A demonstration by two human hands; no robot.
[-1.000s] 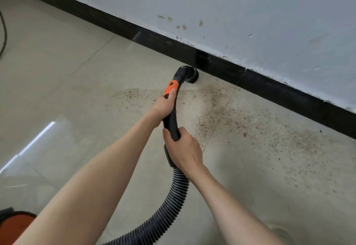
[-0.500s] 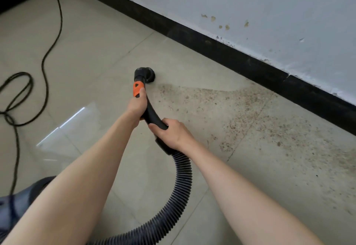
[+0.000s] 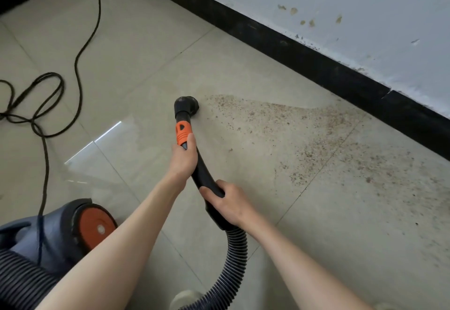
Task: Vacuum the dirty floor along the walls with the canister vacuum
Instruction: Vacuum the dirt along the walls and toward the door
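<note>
In the head view, the left hand point(image 3: 183, 158) and right hand point(image 3: 230, 203) are both gripping the black wand point(image 3: 203, 173). Its nozzle point(image 3: 186, 105) is resting on the floor point(image 3: 146, 49), touching the dirt patch's point(image 3: 304, 139) near edge; the canister vacuum point(image 3: 60, 229) is sitting well apart from the dirt patch.

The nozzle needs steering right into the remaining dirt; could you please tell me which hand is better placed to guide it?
Probably the left hand: it grips the wand just behind the nozzle, beside the dirt. The right hand holds farther back, near the hose.
</note>
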